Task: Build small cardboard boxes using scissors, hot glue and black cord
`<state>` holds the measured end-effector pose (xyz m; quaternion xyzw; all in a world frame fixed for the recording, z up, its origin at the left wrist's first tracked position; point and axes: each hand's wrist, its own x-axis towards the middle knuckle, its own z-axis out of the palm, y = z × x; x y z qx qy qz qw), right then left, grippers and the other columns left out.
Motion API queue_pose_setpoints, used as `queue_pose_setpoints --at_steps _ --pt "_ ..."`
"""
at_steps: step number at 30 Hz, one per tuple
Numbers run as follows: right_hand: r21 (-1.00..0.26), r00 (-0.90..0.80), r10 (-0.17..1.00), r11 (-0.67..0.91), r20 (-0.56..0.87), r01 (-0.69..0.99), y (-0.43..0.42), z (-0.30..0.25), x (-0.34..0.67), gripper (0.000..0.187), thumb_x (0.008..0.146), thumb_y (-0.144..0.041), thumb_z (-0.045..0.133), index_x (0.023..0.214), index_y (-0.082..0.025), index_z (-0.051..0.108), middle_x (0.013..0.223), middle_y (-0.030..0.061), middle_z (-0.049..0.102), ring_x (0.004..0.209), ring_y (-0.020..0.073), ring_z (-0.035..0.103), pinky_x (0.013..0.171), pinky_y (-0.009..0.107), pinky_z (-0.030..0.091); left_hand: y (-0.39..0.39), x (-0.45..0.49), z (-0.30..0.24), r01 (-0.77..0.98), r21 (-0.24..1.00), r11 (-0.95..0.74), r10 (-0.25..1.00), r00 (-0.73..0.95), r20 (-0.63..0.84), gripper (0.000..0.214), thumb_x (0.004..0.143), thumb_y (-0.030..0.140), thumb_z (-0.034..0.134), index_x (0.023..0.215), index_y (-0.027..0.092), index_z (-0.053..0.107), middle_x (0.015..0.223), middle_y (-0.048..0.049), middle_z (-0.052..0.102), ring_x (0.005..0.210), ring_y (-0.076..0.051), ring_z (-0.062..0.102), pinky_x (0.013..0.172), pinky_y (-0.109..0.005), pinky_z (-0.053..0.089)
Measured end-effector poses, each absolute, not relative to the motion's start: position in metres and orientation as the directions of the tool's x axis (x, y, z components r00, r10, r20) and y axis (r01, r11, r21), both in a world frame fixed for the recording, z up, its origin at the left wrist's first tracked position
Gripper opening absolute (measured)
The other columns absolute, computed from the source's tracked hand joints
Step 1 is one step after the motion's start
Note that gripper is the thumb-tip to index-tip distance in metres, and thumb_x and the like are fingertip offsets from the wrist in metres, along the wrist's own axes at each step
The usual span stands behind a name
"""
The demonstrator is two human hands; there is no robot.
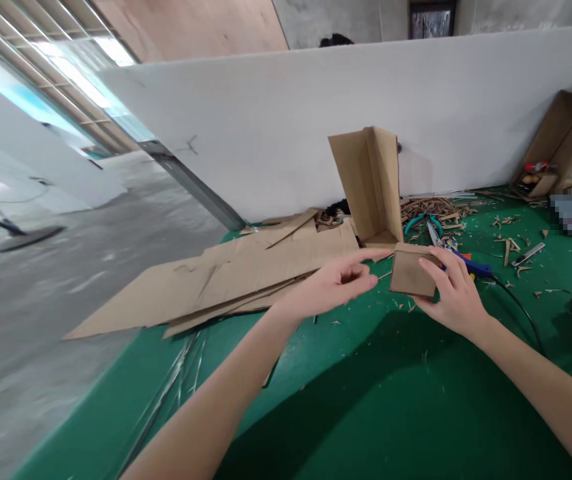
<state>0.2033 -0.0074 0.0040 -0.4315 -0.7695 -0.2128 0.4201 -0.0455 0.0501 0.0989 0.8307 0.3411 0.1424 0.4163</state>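
- Nearest me, the green table [341, 353] fills the foreground, in shadow towards 6 o'clock.
- Clock centre, I have a small brown cardboard box [411, 275], raised over the table. My right hand [453, 293] grips it from its 3 o'clock side, thumb low and fingers along the upper edge.
- At 9 o'clock, my left hand [333, 283] is loosely open with nothing visible in it, fingers extended to the box's near corner; I cannot tell whether they touch.
- I judge the box's shape already made, since its visible faces look closed; its hidden sides I cannot check.
- Just beyond at 3 o'clock lies a blue-handled corded tool [473, 267].
- At 9 o'clock, overlapping flat brown cardboard sheets [251, 280] look unfolded, so I count them as unworked.
- At 11 o'clock stands a tall brown cardboard piece [356, 173]: folded up, its front left open.
- At 1 o'clock, heaped brown cardboard scraps [453, 208] suggest plenty of cutting is done.
- Farthest along the table, at 2 o'clock, an open brown cardboard box [546, 137] leans against the long white partition [266, 133].
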Motion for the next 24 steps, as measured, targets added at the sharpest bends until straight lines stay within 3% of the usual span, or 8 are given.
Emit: queue_pose_setpoints --at_steps 3,6,9,12,15,18,21,24 --pt "-0.025 -0.268 0.466 0.531 0.843 0.847 -0.006 0.003 0.203 0.066 0.084 -0.030 0.071 0.140 -0.017 0.039 0.133 0.0217 0.052 0.126 0.0357 0.051 0.102 0.055 0.051 0.054 -0.047 0.101 0.699 0.538 -0.471 0.820 0.571 -0.024 0.056 0.095 0.055 0.044 0.138 0.021 0.052 0.071 0.0005 0.058 0.064 -0.016 0.053 0.057 -0.025 0.040" --pt "-0.038 -0.258 0.480 0.525 0.838 0.850 -0.006 0.002 0.203 0.066 0.084 -0.031 0.071 0.141 -0.018 0.039 0.133 0.0210 0.052 0.126 0.0361 0.051 0.100 0.055 0.052 0.054 -0.047 0.107 0.743 0.425 -0.517 0.726 0.644 -0.242 0.048 0.094 0.056 0.045 0.114 0.020 0.070 0.093 -0.0066 0.071 0.077 -0.019 0.062 0.064 -0.027 0.044" --pt "-0.047 -0.256 0.489 0.525 0.834 0.850 -0.006 0.001 0.203 0.067 0.084 -0.031 0.071 0.141 -0.018 0.038 0.134 0.0211 0.052 0.126 0.0363 0.051 0.100 0.055 0.052 0.052 -0.047 0.109 0.633 0.582 -0.511 0.387 0.774 -0.501 0.045 0.094 0.056 0.048 0.116 0.024 0.071 0.097 -0.0058 0.073 0.076 -0.018 0.064 0.064 -0.025 0.046" --pt "-0.049 -0.261 0.498 0.526 0.827 0.849 -0.006 0.001 0.203 0.067 0.084 -0.031 0.070 0.142 -0.018 0.038 0.135 0.0214 0.052 0.127 0.0363 0.051 0.100 0.056 0.051 0.052 -0.047 0.103 0.442 0.828 -0.346 0.232 0.895 -0.381 0.058 0.091 0.063 0.049 0.132 0.025 0.062 0.080 -0.0044 0.068 0.066 -0.015 0.060 0.059 -0.024 0.047" --pt "-0.049 -0.259 0.492 0.529 0.832 0.847 -0.005 0.000 0.204 0.067 0.084 -0.031 0.071 0.141 -0.017 0.039 0.134 0.0217 0.052 0.126 0.0357 0.051 0.101 0.055 0.051 0.054 -0.046 0.094 0.223 0.926 -0.303 0.471 0.880 -0.058 0.066 0.091 0.065 0.047 0.140 0.022 0.053 0.070 -0.0002 0.056 0.057 -0.012 0.049 0.054 -0.023 0.045" --pt "-0.052 -0.265 0.495 0.537 0.828 0.842 -0.005 0.001 0.204 0.067 0.083 -0.031 0.071 0.141 -0.016 0.040 0.133 0.0218 0.053 0.127 0.0353 0.051 0.101 0.054 0.051 0.060 -0.042 0.088 0.356 0.831 -0.427 0.724 0.686 0.079 0.057 0.094 0.058 0.045 0.135 0.020 0.056 0.069 0.0010 0.055 0.055 -0.011 0.044 0.051 -0.022 0.040" --pt "-0.019 -0.302 0.490 0.547 0.818 0.837 -0.006 0.003 0.204 0.067 0.083 -0.030 0.071 0.141 -0.016 0.041 0.133 0.0219 0.053 0.127 0.0359 0.050 0.100 0.055 0.050 0.066 -0.040 0.084 0.627 0.614 -0.479 0.829 0.553 0.083 0.047 0.096 0.053 0.042 0.109 0.018 0.069 0.075 -0.0027 0.064 0.061 -0.014 0.053 0.057 -0.026 0.040" --pt "0.029 -0.339 0.471 0.550 0.814 0.834 -0.008 0.005 0.204 0.065 0.083 -0.029 0.071 0.140 -0.017 0.042 0.133 0.0208 0.054 0.128 0.0366 0.049 0.100 0.056 0.050 0.071 -0.042 0.081 0.724 0.470 -0.504 0.800 0.597 -0.062 0.049 0.098 0.049 0.036 0.089 0.017 0.071 0.083 -0.0061 0.071 0.073 -0.020 0.062 0.067 -0.030 0.045"
